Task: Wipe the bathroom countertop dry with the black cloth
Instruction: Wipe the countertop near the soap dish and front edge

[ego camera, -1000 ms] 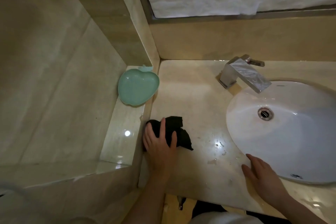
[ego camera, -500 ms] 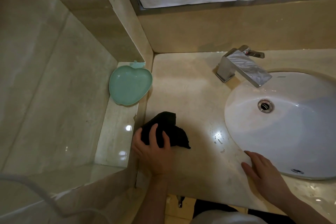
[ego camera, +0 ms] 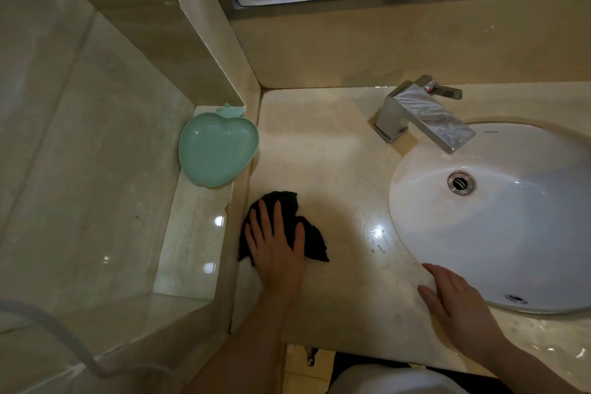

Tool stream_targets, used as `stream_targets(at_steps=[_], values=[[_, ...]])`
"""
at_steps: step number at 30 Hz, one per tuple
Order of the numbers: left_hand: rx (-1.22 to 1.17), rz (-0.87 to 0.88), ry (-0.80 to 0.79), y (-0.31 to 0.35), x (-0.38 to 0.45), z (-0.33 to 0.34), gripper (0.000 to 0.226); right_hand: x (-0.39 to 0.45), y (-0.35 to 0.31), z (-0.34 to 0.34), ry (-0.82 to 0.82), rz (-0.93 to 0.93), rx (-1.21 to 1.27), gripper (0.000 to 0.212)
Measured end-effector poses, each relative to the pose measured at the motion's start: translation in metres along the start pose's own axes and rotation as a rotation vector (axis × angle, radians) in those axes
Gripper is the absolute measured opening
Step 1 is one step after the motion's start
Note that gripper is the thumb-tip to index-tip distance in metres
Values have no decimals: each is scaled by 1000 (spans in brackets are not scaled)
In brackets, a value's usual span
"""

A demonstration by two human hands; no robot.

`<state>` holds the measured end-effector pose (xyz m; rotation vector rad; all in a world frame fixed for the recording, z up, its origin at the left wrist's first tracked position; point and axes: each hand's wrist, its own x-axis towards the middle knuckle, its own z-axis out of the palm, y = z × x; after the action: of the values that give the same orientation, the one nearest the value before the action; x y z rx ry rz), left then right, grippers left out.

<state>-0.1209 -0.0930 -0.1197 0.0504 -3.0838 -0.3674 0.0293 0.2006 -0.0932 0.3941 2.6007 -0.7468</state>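
The black cloth (ego camera: 311, 240) lies bunched on the beige marble countertop (ego camera: 332, 150), close to its left edge. My left hand (ego camera: 275, 246) presses flat on top of the cloth, fingers spread and pointing away from me, covering its middle. My right hand (ego camera: 457, 301) rests palm down on the countertop at the near rim of the white sink (ego camera: 499, 233), fingers apart and holding nothing. A few water spots glint on the stone between the cloth and the sink.
A chrome faucet (ego camera: 422, 112) stands behind the sink. A green apple-shaped dish (ego camera: 217, 150) sits on a lower ledge (ego camera: 192, 240) left of the countertop. Tiled walls close in on the left and at the back. A white hose (ego camera: 48, 326) curves at lower left.
My left hand has slid the cloth a little along the left edge of the countertop, and the cloth has bunched differently. My right hand has stayed by the sink rim.
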Motion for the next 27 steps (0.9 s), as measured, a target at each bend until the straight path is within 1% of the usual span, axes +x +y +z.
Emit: stream_targets(at_steps=[2,4,9,11,13,14,15,17,19,20,21,22,23,24,26,27], values=[[-35,2,-17,5,0,3,60,0,-1,0,-6,-4,-8,73],[-72,48,-43,18,-4,5,57,0,0,0,-15,-5,-20,71],[-130,293,-153,84,-38,11,51,-2,-2,-2,-39,3,-43,69],[-146,463,-210,115,-58,12,46,-3,-4,-3,-43,1,-64,68],[-164,633,-263,137,-75,9,39,-2,-4,-7,-63,-6,-74,83],[-198,664,-281,143,-81,4,37,-1,-4,-7,-82,-1,-81,90],[-243,653,-271,146,-85,-3,39,0,-4,-8,-103,20,-84,90],[-357,537,-179,140,-87,-21,46,2,-8,-13,-175,99,-61,75],[-466,359,-59,119,-82,-44,38,5,-9,-17,-222,139,-32,61],[-506,255,-12,104,-81,-56,36,4,-10,-19,-234,143,-27,58],[-526,145,18,87,-80,-68,41,4,-10,-21,-233,136,-24,58],[-528,40,33,68,-80,-77,49,4,-10,-22,-227,134,-21,62],[-515,-32,62,49,-81,-84,57,2,-10,-22,-218,133,-20,71],[-486,-76,106,30,-83,-88,58,1,-11,-22,-204,129,-14,84],[-365,-106,157,-4,-86,-82,46,1,-7,-20,-171,117,1,107],[-266,-96,121,-17,-88,-77,45,2,-5,-19,-160,106,2,111]])
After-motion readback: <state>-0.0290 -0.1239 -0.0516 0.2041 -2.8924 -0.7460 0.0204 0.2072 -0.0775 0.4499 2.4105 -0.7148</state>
